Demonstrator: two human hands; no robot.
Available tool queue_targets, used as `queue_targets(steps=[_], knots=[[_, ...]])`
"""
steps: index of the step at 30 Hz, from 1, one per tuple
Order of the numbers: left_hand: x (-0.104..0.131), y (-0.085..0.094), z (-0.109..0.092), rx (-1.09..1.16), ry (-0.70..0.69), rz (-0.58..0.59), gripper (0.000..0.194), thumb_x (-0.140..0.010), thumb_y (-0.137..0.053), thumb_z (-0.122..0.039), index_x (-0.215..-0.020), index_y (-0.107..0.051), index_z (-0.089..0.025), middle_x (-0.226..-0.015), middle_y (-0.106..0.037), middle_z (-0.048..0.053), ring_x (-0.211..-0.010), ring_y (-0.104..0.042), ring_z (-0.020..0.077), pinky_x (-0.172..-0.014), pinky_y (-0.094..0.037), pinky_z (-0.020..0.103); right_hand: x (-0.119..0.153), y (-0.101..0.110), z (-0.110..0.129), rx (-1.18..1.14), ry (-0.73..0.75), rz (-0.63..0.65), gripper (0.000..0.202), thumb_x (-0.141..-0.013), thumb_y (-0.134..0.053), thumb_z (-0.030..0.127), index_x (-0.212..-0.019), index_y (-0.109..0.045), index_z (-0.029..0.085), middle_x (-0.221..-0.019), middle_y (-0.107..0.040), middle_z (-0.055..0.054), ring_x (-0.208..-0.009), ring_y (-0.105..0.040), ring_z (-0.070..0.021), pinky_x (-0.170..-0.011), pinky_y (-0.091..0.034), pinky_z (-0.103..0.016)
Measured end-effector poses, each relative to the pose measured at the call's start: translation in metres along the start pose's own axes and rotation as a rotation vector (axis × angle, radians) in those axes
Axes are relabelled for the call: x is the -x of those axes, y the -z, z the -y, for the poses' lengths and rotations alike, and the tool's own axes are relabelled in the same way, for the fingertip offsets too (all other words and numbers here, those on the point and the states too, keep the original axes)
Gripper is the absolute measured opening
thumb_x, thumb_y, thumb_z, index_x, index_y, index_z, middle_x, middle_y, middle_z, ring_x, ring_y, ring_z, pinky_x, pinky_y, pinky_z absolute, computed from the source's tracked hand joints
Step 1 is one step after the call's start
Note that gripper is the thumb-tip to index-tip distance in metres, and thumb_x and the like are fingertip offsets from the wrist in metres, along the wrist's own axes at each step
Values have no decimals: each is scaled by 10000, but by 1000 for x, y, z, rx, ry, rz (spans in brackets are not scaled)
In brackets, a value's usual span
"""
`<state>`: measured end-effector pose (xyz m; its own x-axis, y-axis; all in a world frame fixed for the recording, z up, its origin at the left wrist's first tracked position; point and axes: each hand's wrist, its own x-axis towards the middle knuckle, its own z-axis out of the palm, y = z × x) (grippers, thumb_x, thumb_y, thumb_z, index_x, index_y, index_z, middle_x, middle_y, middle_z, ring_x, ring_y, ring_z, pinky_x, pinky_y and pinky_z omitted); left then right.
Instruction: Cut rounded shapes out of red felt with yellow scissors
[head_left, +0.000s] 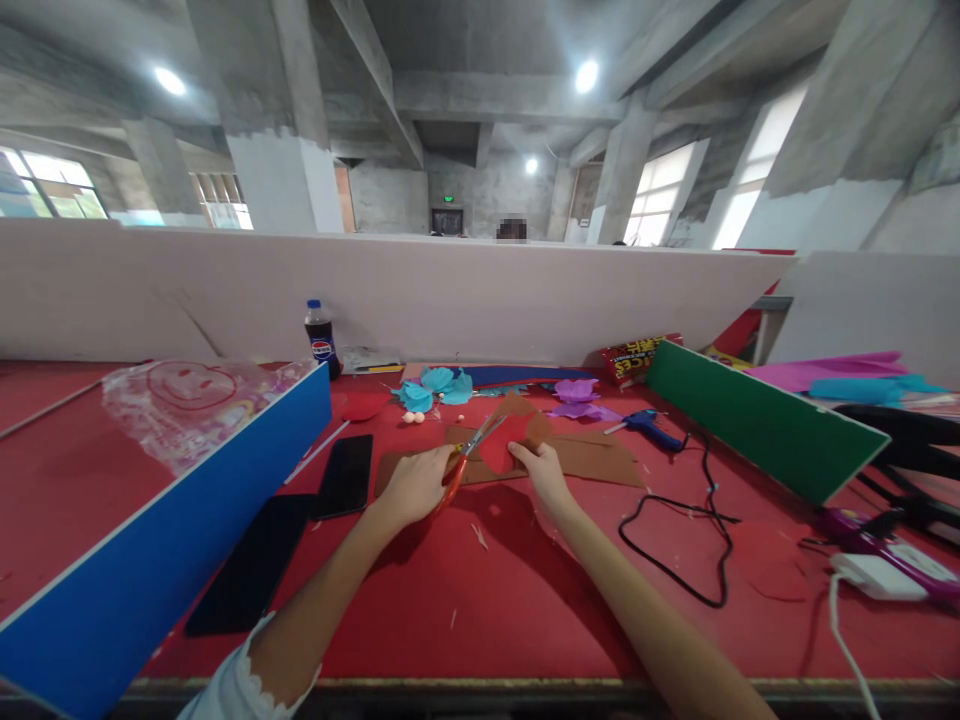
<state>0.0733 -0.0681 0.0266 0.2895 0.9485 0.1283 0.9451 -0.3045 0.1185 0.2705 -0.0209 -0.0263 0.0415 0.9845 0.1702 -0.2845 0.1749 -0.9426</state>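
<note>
Hands (420, 483) grip shiny-bladed scissors (473, 443) in the left and a thin red sheet (496, 456) in the right.

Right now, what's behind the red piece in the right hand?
Brown pieces show around the red piece, which the right hand pinches at its edge. Whatever sits directly behind it is covered; can't tell.

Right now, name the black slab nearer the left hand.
The smaller slab; the larger slab lies farther from the left hand, beside the blue board.
</note>
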Motion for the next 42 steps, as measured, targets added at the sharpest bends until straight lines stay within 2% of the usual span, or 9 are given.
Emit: queue_targets(steps=[6, 19, 25, 34, 42], knots=[[1, 3, -1, -16, 33, 52, 302, -789, -373, -247, -1079, -457, -245, -920, -620, 40, -854, -581, 193, -670, -392, 266, 0, 0, 2, 65, 47, 26, 297, -605, -631, 367, -797, -638, 140, -768, -657, -43, -675, -574, -161, -655, -443, -288], [1, 8, -2, -49, 6, 64, 299, -765, -444, -252, -1064, -469, -255, -931, -633, 42, -863, -590, 210, -681, -408, 279, -1, 1, 1, 76, 58, 31, 263, -620, -626, 344, -798, -643, 151, -774, -659, -32, -674, -573, -155, -658, -437, -283], [2, 10, -3, -34, -6, 63, 235, -766, -439, -255, -994, -498, -252, -884, -640, 37, -822, -599, 206, -639, -404, 262, -1, 1, 1, 89, 50, 15, 290, -604, -632, 363, -800, -645, 149, -765, -660, -36, -667, -575, -158, -646, -438, -283], [-2, -2, 1, -33, -6, 76, 380, -768, -430, -210, -1145, -388, -235, -974, -611, 58, -917, -573, 219, -711, -412, 296, 1, 0, 4, 141, 44, 24, 259, -613, -627, 366, -733, -628, 137, -682, -639, -31, -603, -548, -147, -590, -431, -266], [-1, 1, -2, -34, 27, 51, 315, -801, -386, -232, -1116, -397, -225, -995, -602, 70, -901, -575, 218, -703, -409, 294, 2, 0, 5, 167, 20, 43, 274, -599, -633, 392, -688, -621, 133, -628, -622, -33, -562, -532, -145, -538, -424, -259]])
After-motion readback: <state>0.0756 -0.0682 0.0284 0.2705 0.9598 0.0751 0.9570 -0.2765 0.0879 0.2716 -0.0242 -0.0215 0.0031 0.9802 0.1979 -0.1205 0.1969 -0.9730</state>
